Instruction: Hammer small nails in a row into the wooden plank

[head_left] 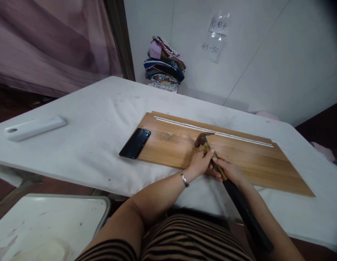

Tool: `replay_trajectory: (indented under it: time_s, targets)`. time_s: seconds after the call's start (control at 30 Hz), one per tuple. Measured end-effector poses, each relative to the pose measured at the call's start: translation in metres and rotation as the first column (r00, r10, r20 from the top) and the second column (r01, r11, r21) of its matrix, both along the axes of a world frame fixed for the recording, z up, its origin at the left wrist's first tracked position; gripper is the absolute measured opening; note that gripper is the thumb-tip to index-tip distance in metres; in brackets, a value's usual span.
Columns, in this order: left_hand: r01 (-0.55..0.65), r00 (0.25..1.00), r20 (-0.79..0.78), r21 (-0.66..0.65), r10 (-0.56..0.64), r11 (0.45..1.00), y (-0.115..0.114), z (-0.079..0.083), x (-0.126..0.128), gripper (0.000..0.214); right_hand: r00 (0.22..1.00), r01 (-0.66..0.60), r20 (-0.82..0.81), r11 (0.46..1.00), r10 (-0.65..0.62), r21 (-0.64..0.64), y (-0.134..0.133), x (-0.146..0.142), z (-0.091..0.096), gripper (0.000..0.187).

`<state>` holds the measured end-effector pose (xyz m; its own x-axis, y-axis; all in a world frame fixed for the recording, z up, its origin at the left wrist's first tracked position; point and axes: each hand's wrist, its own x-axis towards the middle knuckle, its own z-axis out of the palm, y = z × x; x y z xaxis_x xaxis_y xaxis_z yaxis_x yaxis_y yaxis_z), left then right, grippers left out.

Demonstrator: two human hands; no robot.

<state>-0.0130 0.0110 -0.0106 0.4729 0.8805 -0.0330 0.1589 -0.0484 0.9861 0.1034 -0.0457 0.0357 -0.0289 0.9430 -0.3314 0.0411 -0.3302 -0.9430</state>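
Table [103, 108]: below and around both hands, covered in white cloth. The cloth is likely soft and offers little grip.

Board [266, 166]: flat on the table, beneath and beyond the hands, extending to both sides of them. Expected to be stiff and moderately heavy, with a smooth face that may slide on cloth. Take hold at two opposite edges.

Hammer [236, 195]: held in both hands. The left hand [198, 162] is closed round the neck, thumb along the shaft; the right hand [229, 169] is wrapped over the shaft just behind it. The rusty head [201, 139] projects beyond the left hand, above the board; contact cannot be confirmed. The dark grip [246, 212] runs back past the right hand, beside the forearm. Expect a rigid, head-heavy tool; hold by the dark grip for swinging, near the neck for control.

White strips [184, 125]: on the board, beyond both hands; probably thin and light.

Phone [135, 143]: left of the left hand, at the board's end. Likely slippery and fragile; lift by its long sides.

Nails [167, 136]: small loose group on the board, ahead and left of the left hand. Likely light, hard and prone to rolling; pinch singly by the shank.
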Motion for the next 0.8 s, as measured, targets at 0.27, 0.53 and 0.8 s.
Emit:
replay_trajectory:
  time_s: [0.27,0.53,0.8]
  targets:
    - [0.0,1.0,0.001,-0.022,0.0,1.0,0.0002,-0.0017,0.0007,0.059,1.0,-0.013,-0.004,1.0,0.013,-0.011,0.0012,0.0005,-0.0005,0.037]
    - [0.014,1.0,0.006,-0.026,-0.013,1.0,-0.0005,-0.0001,-0.0005,0.06,1.0,-0.029,-0.008,0.999,0.029,-0.013,0.0007,0.0012,0.0003,0.038]
    - [-0.004,1.0,0.011,-0.011,0.004,1.0,-0.0005,-0.0011,0.0001,0.058,1.0,-0.017,-0.013,1.0,0.017,-0.003,0.0001,0.0009,-0.0014,0.036]
